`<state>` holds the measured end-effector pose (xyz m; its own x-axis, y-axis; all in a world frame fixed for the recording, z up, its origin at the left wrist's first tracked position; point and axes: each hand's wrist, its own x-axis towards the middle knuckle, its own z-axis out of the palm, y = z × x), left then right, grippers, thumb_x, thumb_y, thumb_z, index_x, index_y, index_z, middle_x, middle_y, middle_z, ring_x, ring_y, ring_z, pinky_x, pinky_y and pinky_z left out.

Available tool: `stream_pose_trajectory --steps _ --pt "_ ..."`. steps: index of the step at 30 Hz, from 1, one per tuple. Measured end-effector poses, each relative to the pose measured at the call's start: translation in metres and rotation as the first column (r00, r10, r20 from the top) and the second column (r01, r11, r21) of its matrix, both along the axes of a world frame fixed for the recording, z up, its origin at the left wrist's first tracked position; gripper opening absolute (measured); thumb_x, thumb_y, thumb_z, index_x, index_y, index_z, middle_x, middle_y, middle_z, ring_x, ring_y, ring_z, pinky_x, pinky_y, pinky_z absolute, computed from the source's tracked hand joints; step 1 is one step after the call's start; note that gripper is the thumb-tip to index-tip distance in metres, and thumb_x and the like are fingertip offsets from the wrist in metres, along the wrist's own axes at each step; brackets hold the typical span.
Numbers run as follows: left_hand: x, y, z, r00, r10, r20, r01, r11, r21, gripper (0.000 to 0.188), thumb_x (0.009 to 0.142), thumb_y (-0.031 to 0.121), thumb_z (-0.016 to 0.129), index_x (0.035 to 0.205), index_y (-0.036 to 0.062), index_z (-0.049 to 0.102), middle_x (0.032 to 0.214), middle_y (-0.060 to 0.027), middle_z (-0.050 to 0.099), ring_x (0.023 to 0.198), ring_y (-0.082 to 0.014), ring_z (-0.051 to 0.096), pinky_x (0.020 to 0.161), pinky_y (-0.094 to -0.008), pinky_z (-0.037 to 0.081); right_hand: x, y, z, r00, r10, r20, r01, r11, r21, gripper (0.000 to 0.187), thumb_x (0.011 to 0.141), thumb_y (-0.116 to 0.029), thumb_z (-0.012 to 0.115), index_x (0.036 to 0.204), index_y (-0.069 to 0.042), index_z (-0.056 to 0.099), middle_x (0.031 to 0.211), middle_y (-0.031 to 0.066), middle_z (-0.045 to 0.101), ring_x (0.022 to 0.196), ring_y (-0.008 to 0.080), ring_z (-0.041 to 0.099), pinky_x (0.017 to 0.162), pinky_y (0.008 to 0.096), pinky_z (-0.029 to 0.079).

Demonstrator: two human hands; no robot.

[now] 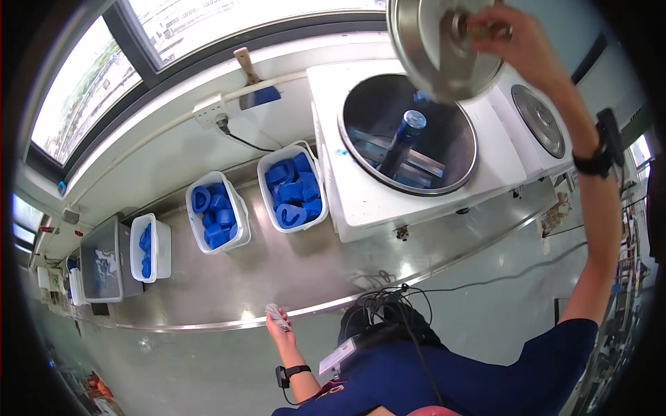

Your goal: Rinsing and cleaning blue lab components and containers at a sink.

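My right hand (522, 47) is raised at the top right, its fingers closed round the knob of a round metal lid (420, 52). The lid is tilted up, above the far right side of a round metal tub (474, 170) set in a white machine. Inside the uncovered tub stand a blue-stained upright post (402, 139) and flat metal blades (424, 163). Low in front of me, near the bench edge, my left hand (283, 335) is closed on a crumpled grey cloth (277, 317). The tub's bottom is in shadow.
White buckets of blue lumps (291, 193) (218, 215) stand on the steel bench (236, 291) left of the white machine (368, 218), with a narrower white bin (161, 249) and a grey tub (118, 291) beyond. A second metal lid (538, 121) lies at right. A scraper (260, 96) leans by the window.
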<state>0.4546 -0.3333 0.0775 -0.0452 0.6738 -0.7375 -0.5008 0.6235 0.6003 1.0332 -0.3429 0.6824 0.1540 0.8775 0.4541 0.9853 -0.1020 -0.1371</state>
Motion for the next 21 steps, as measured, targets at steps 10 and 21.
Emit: stream_pose_trajectory --steps 10,21 --pt "0.034 -0.056 0.007 0.988 0.154 -0.01 -0.154 0.988 0.03 0.044 0.096 0.044 0.046 0.128 0.0131 0.052 0.107 0.0015 0.064 0.077 -0.0092 0.055 0.058 -0.023 0.04 0.102 0.072 0.018 0.974 -0.022 0.224 -0.013 0.988 0.152 0.027 0.064 -0.005 0.082 0.087 0.002 0.068 0.084 0.0183 0.067 0.074 0.0288 0.065 0.068 0.0356 0.051" --pt "0.077 -0.165 0.054 0.881 0.438 -0.18 -0.444 0.896 0.011 0.043 0.096 0.043 0.046 0.126 0.0121 0.052 0.104 0.0024 0.062 0.077 -0.0084 0.052 0.059 -0.0221 0.039 0.201 0.174 -0.074 0.96 0.156 0.233 -0.222 0.93 0.291 0.022 0.064 -0.004 0.08 0.08 0.002 0.065 0.087 0.0179 0.064 0.084 0.0329 0.064 0.076 0.0396 0.051"
